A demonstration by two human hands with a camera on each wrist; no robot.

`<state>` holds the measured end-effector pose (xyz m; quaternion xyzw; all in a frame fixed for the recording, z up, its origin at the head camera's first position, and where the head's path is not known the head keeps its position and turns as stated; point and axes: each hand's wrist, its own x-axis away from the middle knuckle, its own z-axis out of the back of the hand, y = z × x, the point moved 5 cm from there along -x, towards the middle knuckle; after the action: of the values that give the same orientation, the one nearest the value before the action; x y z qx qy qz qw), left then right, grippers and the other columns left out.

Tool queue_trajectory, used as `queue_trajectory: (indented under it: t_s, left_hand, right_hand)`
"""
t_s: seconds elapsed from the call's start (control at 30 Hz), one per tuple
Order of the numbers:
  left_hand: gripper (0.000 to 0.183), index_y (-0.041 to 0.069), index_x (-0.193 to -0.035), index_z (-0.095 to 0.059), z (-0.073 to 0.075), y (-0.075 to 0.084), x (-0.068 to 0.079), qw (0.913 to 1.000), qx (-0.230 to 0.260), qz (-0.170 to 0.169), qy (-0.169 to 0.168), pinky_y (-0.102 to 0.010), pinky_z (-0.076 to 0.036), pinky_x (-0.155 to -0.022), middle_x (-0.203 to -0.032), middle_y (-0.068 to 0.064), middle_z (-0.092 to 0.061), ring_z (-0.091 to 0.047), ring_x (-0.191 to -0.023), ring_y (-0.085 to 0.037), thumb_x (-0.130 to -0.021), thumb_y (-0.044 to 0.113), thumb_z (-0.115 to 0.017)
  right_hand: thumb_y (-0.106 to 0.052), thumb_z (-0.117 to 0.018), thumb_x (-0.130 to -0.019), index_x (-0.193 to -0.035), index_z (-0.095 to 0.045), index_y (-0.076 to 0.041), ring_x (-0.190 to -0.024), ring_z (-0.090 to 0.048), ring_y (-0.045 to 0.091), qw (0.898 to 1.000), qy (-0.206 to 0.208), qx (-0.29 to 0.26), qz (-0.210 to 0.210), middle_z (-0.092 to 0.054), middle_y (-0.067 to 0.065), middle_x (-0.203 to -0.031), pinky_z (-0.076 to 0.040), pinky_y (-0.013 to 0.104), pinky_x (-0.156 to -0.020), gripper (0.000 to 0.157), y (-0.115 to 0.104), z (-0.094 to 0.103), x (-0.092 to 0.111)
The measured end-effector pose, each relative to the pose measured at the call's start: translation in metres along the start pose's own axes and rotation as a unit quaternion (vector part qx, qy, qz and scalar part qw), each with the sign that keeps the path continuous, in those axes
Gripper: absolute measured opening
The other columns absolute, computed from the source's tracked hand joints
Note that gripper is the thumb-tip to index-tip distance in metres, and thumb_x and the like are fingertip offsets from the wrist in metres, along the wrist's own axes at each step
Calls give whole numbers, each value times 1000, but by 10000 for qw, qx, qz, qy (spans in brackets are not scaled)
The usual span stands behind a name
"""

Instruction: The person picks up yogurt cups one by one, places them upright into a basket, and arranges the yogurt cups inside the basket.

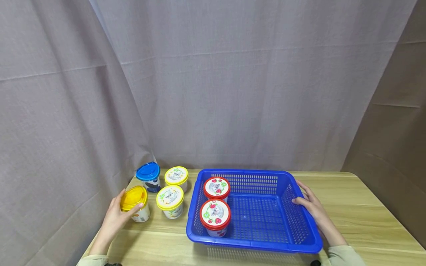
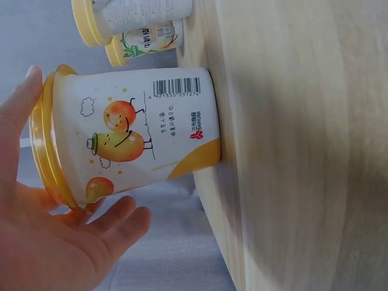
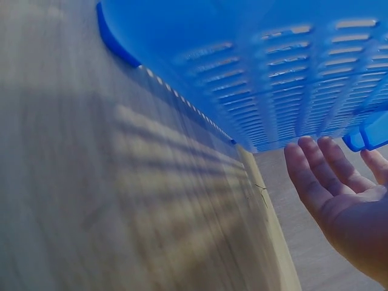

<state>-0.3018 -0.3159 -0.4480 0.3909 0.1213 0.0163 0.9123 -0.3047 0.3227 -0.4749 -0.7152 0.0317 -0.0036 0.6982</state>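
At the left, my left hand (image 1: 114, 214) holds a tub with an orange-yellow lid (image 1: 140, 212) by its lid. Its thumb lies at the near side of the lid, and part of the fingers is hidden behind the tub. The left wrist view shows cartoon fruit and a barcode on the white tub (image 2: 130, 121), upright on the table. My right hand (image 1: 316, 210) grips the right rim of a blue plastic basket (image 1: 254, 245), thumb over the rim and fingers (image 3: 309, 167) against the outside wall. Inside the basket's left end stand two red-lidded strawberry tubs (image 1: 215, 216).
Two tubs with bright yellow lids (image 1: 170, 197) stand between the left hand and the basket. Behind the held tub is a blue-lidded tub (image 1: 148, 173). All stand on a wooden table (image 1: 359, 207) with grey curtains (image 1: 233, 92) behind it.
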Motion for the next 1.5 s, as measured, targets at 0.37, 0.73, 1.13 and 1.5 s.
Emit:
queue_trajectory:
  t_s: [0.37,0.73,1.13,1.5]
  left_hand:
    - [109,-9,-157,-9,-3,-5,0,9994,293,191,-82,-64,-22,-114,-149,-40,-25,-28,-138,-53,-87,38,-79]
    - [105,-9,-156,-8,-6,-7,-2,9968,694,301,-258,-62,-19,-116,-156,-37,-19,-22,-144,-50,-89,33,-78]
    - [106,-8,-156,-6,-8,-12,0,9939,893,567,-313,-59,-20,-117,-155,-37,-22,-27,-142,-47,-90,34,-77]
    - [103,-7,-155,-9,-8,-13,1,9938,945,514,-291,-59,-23,-116,-152,-37,-26,-31,-139,-46,-90,35,-76]
  right_hand:
    - [0,-55,-94,-158,-22,-19,-87,-69,18,9999,-2,89,-69,-61,-16,-108,-60,43,-71,75,2,-1,1]
    - [0,-55,-94,-155,-28,-24,-86,-69,17,10000,8,2,-40,-63,-19,-104,-61,41,-70,72,3,0,3]
    - [1,-54,-94,-146,-37,-37,-87,-69,16,10000,7,-46,27,-63,-18,-105,-60,41,-70,66,1,-1,3]
    - [0,-53,-95,-141,-40,-42,-85,-70,18,9999,-14,-120,11,-65,-17,-104,-61,41,-69,64,0,-1,1]
